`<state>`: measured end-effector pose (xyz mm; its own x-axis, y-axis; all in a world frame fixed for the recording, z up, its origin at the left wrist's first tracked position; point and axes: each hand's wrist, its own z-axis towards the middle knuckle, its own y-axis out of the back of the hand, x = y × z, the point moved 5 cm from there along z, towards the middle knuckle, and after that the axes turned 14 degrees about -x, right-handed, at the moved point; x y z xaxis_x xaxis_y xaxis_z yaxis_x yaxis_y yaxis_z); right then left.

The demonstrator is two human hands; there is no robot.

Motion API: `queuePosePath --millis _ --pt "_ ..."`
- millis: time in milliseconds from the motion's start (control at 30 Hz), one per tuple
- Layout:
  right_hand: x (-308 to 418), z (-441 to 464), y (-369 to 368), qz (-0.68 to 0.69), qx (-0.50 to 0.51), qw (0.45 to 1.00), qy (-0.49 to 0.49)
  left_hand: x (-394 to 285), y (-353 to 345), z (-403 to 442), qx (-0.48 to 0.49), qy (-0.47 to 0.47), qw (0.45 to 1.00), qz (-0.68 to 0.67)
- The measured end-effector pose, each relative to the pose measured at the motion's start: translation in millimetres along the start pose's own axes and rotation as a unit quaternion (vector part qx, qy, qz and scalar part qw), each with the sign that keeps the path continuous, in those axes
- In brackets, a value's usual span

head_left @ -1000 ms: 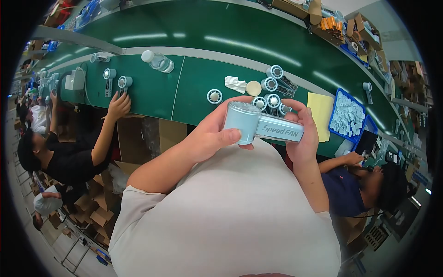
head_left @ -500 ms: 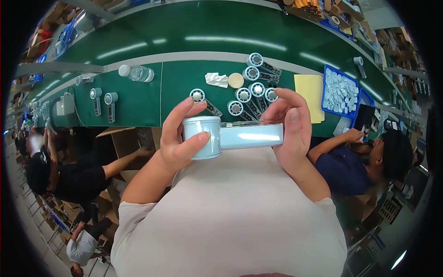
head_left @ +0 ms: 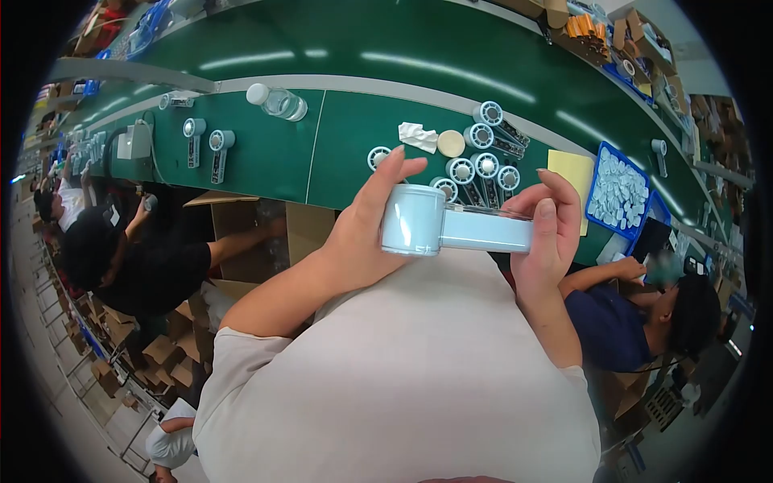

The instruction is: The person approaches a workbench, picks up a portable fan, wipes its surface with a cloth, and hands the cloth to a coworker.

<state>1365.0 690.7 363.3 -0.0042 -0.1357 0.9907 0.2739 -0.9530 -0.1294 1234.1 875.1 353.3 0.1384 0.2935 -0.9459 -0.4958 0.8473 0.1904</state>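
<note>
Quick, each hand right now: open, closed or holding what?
Left hand: against the round head of the handheld fan; whether it grips cannot be told.
Right hand: holding the fan's handle end.

Your view: brightly lit; fisheye, lines bowed, corners black. Glare: long white streaks on green surface (head_left: 443, 39), beyond your fan (head_left: 455, 229); highlight on its barrel (head_left: 413, 219). Shadow: deep under bench (head_left: 258, 157), left of fan. Focus: fan clear; clutter (head_left: 87, 154) far left of it, soft.

A green worktop (head_left: 266, 157) crosses the room, edged by a pale strip (head_left: 346, 84); beyond it, a glossy green surface (head_left: 386, 32) mirrors long light streaks (head_left: 447, 74) (one has a gap). Cardboard boxes (head_left: 173, 350) crowd the lower left.
</note>
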Motion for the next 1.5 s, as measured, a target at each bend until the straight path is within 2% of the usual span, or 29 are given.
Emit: queuePosePath --millis 67,200,233,367,433,467,533,567,633,700,767,800,867,967,1033,1067,1133,1200,1233,1300,1333,1367,1400,1500 --pt "-5 1 4 -0.016 -0.006 1.0 -0.007 2 -3 0 0.015 0.03 0.999 -0.018" --pt "-18 7 9 -0.01 -0.03 0.998 -0.049 11 -9 -1 0.04 0.185 0.947 -0.26" --pt "-20 7 6 -0.01 -0.029 0.998 -0.05 13 -8 -1 0.038 0.186 0.947 -0.26" --pt "-23 6 -10 -0.08 0.005 0.997 0.001 51 -8 -10 -0.017 0.403 0.85 -0.339" --pt "-38 15 -14 -0.123 0.015 0.992 -0.014 70 2 -17 -0.038 0.473 0.808 -0.349" --pt "-51 22 -15 -0.166 0.027 0.985 -0.029 79 9 -22 -0.038 0.474 0.807 -0.35" --pt "-78 37 -20 -0.253 0.052 0.964 -0.062 102 37 -39 -0.119 0.478 0.819 -0.294" --pt "-89 46 -23 -0.254 0.054 0.964 -0.063 110 53 -45 -0.149 0.477 0.825 -0.263" --pt "-114 57 -34 -0.377 0.123 0.916 -0.056 127 82 -58 -0.182 0.483 0.825 -0.232" --pt "-142 67 -46 -0.491 0.193 0.849 -0.045 147 112 -67 -0.289 0.486 0.806 -0.177" --pt "-176 73 -76 -0.542 0.238 0.806 0.018 159 120 -58 -0.313 0.489 0.791 -0.194" --pt "-199 77 -86 -0.543 0.241 0.804 0.019 165 123 -54 -0.333 0.491 0.777 -0.209" --pt "-241 80 -108 -0.628 0.29 0.71 0.132 175 129 -48 -0.373 0.495 0.748 -0.238" --pt "-279 84 -110 -0.613 0.306 0.719 0.114 194 124 -52 -0.361 0.511 0.726 -0.287" --pt "-296 88 -112 -0.596 0.323 0.729 0.096 199 117 -55 -0.328 0.521 0.698 -0.366" --pt "-285 94 -118 -0.584 0.303 0.753 0.017 201 121 -56 -0.335 0.521 0.695 -0.366" --pt "-249 96 -126 -0.572 0.28 0.768 -0.064 202 119 -55 -0.284 0.537 0.699 -0.379" --pt "-204 92 -133 -0.341 0.178 0.9 -0.208 203 106 -47 -0.222 0.547 0.703 -0.398" --pt "-165 84 -149 -0.313 0.188 0.913 -0.182 200 97 -42 -0.217 0.547 0.7 -0.404" --pt "-129 60 -172 -0.293 0.182 0.925 -0.158 181 79 -24 -0.167 0.541 0.751 -0.341" --pt "-115 51 -189 -0.346 0.254 0.903 0.005 170 71 -13 -0.139 0.531 0.777 -0.31" --pt "-103 44 -198 -0.389 0.32 0.848 0.167 161 65 -3 -0.112 0.517 0.802 -0.278" --pt "-99 46 -193 -0.399 0.312 0.846 0.168 153 61 2 -0.101 0.514 0.803 -0.284" --pt "-93 64 -179 -0.407 0.202 0.864 0.217 130 60 3 -0.107 0.521 0.784 -0.321"
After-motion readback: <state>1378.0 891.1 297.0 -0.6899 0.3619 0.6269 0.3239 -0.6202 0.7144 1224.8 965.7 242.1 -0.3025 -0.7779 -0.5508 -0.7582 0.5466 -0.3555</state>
